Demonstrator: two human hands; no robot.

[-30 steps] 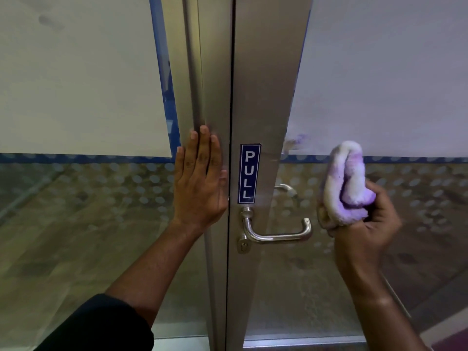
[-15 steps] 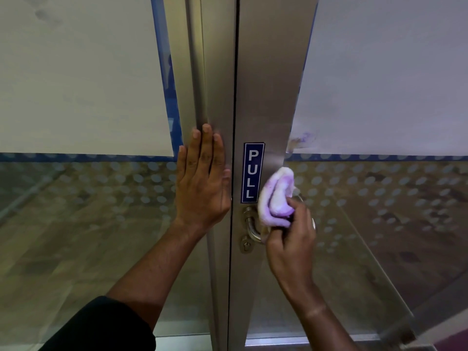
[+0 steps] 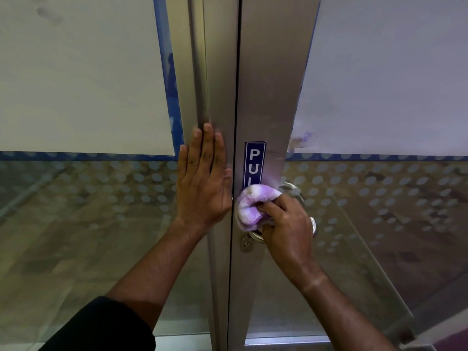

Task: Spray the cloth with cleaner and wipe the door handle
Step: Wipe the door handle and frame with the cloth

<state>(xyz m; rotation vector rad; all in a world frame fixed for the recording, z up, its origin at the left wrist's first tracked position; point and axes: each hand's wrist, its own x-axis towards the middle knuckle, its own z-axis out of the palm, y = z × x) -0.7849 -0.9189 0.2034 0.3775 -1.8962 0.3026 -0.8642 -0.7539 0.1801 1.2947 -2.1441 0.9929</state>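
Head view shows the left hand [image 3: 202, 183] flat on the door frame [image 3: 220, 84] and the right hand [image 3: 286, 224] bunching the cloth [image 3: 250, 206] against the door handle [image 3: 255, 235], where I'd guess a loose grip lets it slip off.

Steel door frame [image 3: 268, 97], PULL sign [image 3: 254, 160]

2 hands: left hand [image 3: 202, 183], right hand [image 3: 288, 224]. 1 cloth [image 3: 250, 206], 1 door handle [image 3: 255, 235], 1 PULL sign [image 3: 254, 160], 1 keyhole [image 3: 247, 245].
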